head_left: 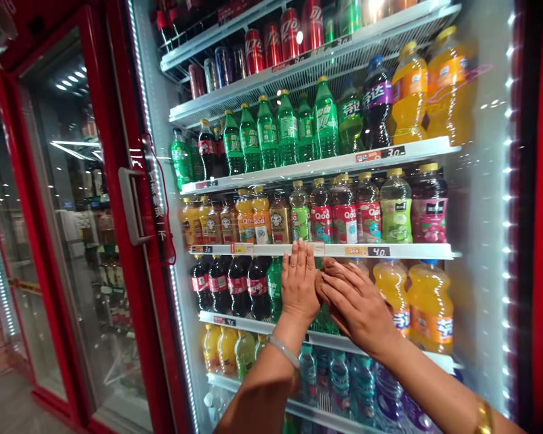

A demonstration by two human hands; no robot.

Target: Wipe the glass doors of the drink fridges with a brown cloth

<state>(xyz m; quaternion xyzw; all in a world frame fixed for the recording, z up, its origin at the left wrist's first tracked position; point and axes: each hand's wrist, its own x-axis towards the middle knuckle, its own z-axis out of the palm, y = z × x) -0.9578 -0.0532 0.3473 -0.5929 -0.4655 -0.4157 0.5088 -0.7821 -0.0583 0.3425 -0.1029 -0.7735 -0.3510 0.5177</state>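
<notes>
Left hand (pixel 301 286) held flat, fingers straight | right hand (pixel 362 307) held just beside, fingers extended | bottles (pixel 396 208) lined up on shelves (pixel 419 251) beyond

Left hand (pixel 301 286) and right hand (pixel 359 304) partly hide a green bottle (pixel 275 289) and its neighbours. Green can (pixel 350 15) cut by top edge; gold bracelet (pixel 484 416) by bottom edge. Goods (pixel 111 265) behind left-side door blurred, unidentifiable.

Cooler's glass door (pixel 482 199): transparent, upright, closed, speckled with reflected lights; stands directly before the fingers (pixel 301 260), contact unclear.
</notes>
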